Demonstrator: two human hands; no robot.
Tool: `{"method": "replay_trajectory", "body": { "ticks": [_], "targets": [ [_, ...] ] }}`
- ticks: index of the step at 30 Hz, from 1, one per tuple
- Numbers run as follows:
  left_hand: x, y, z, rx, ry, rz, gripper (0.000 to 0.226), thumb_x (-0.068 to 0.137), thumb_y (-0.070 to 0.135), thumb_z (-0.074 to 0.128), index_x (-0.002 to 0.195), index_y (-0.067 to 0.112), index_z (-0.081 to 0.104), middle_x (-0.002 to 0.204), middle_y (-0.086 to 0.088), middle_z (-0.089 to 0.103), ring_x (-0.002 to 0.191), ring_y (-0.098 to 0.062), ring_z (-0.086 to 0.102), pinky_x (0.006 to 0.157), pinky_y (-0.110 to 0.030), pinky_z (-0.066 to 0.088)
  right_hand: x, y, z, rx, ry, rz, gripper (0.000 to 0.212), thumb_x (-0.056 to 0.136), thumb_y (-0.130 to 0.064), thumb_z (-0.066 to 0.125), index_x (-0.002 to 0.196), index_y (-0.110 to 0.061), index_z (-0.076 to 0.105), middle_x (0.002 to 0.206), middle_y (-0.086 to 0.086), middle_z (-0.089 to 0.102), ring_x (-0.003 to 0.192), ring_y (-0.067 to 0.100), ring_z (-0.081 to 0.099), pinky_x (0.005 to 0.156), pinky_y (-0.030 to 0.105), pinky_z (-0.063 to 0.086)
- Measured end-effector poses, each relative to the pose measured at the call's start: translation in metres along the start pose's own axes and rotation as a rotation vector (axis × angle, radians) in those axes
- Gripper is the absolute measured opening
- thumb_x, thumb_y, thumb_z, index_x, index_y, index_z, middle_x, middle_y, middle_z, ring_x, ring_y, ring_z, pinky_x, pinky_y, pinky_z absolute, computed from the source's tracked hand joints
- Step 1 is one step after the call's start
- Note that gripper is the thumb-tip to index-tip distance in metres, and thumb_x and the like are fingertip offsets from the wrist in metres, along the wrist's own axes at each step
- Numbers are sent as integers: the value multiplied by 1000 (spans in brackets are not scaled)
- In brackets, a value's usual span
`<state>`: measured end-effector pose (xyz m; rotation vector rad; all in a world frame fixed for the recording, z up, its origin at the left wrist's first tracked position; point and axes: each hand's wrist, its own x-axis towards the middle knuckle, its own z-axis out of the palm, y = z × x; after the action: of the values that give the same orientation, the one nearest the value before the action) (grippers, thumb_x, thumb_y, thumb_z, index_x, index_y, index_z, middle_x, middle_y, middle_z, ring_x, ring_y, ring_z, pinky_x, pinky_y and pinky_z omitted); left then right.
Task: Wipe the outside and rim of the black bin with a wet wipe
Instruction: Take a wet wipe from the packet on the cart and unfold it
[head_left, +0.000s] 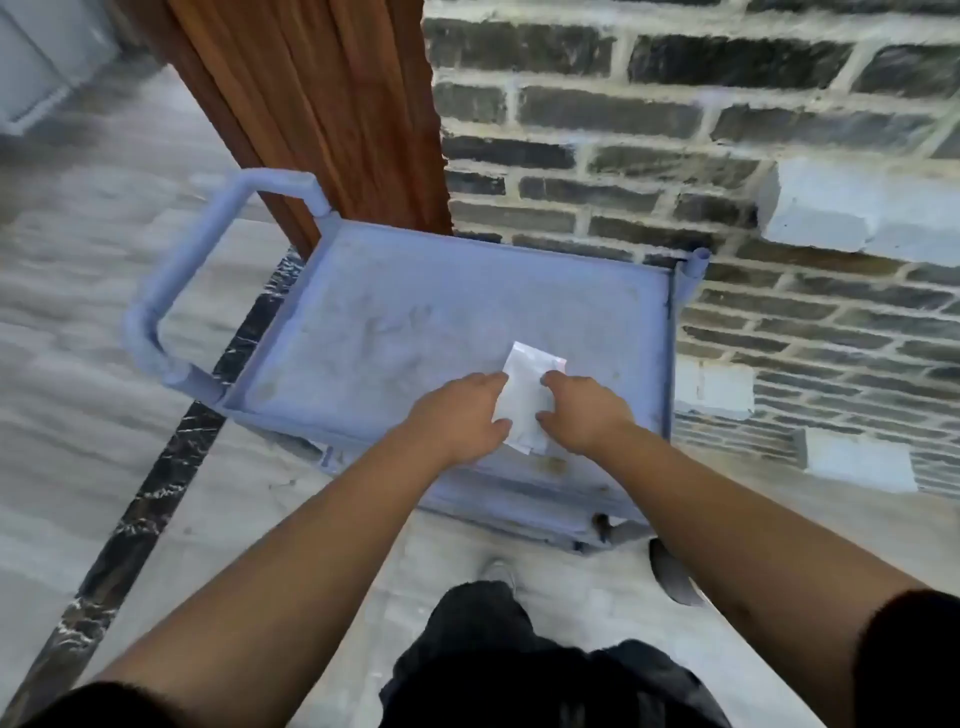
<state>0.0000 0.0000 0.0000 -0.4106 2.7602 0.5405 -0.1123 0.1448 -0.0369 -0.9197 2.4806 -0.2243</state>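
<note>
A grey cart (457, 312) stands by a brick wall (727, 130), its handle (171, 280) on the left. The left hand (457, 415) pinches the left edge of a small white wipe packet (524, 395) above the cart's top. The right hand (587, 415) pinches its right edge. The black bin is nowhere to be seen.

1. A dark brick wall (727, 130) with pale mortar fills the right side.
2. A brown wooden post (322, 104) stands at its left edge.
3. A grey cart (415, 312) stands on pale stone floor (78, 364) crossed by a black strip (156, 493).
</note>
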Motion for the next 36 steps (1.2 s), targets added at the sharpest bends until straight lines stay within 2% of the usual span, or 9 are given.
{"method": "replay_trajectory", "body": {
  "ticks": [6,11,16,20,23,25,28,31,36],
  "targets": [
    [64,-22,2,-90,-194,19,73,88,33,57,149,14,21,145,-10,38,129,-31,41,100,-45,41,43,-16,8,115,82,227,42,90,-35,53,129,-23,48,123,3,60,109,29,59,72,36,46],
    [80,-33,8,18,-114,-22,36,87,26,48,123,22,44,116,-4,60,99,-28,58,70,-35,47,54,-17,19,160,166,310,28,88,-25,45,108,-32,64,108,-1,69,95,26,63,66,29,38],
    [80,-43,13,-110,-29,-77,28,85,30,51,113,29,55,102,3,66,92,-25,62,74,-37,53,47,-15,22,226,273,194,15,88,-21,51,88,-22,66,93,4,66,93,29,59,63,30,41],
    [75,-50,1,-371,19,127,43,84,28,66,126,25,57,115,2,62,105,-15,57,87,-34,47,30,-20,11,344,363,-87,11,90,-21,64,92,-10,64,94,7,68,100,30,55,77,37,46],
    [67,-47,-17,-560,94,198,7,86,23,66,91,27,68,77,15,63,70,2,53,63,-20,39,20,-29,-8,509,382,-138,16,93,-25,63,87,-13,55,75,3,62,75,23,56,65,38,45],
    [63,-41,-30,-646,122,168,7,88,24,62,81,23,62,66,12,57,61,-4,50,56,-23,37,16,-34,-26,646,418,-87,17,91,-28,66,85,-18,54,69,-5,57,63,11,50,59,28,42],
    [56,-29,-55,-752,170,149,14,91,24,58,77,23,55,71,7,58,66,-12,54,61,-30,42,8,-35,-55,784,340,-56,14,87,-28,72,80,-24,61,73,-10,61,63,2,53,58,22,44],
    [50,-18,-76,-904,167,172,17,93,20,58,77,26,58,71,11,65,68,-8,60,62,-27,47,-5,-29,-81,948,238,-75,22,87,-23,73,68,-27,62,64,-14,61,58,3,56,53,20,44],
    [42,3,-92,-1131,144,171,11,90,21,60,89,26,70,92,3,75,87,-16,70,80,-39,56,-31,-12,-105,1286,287,-96,24,85,-7,71,71,-26,65,68,-5,62,59,13,57,50,23,44]
  ]
}}
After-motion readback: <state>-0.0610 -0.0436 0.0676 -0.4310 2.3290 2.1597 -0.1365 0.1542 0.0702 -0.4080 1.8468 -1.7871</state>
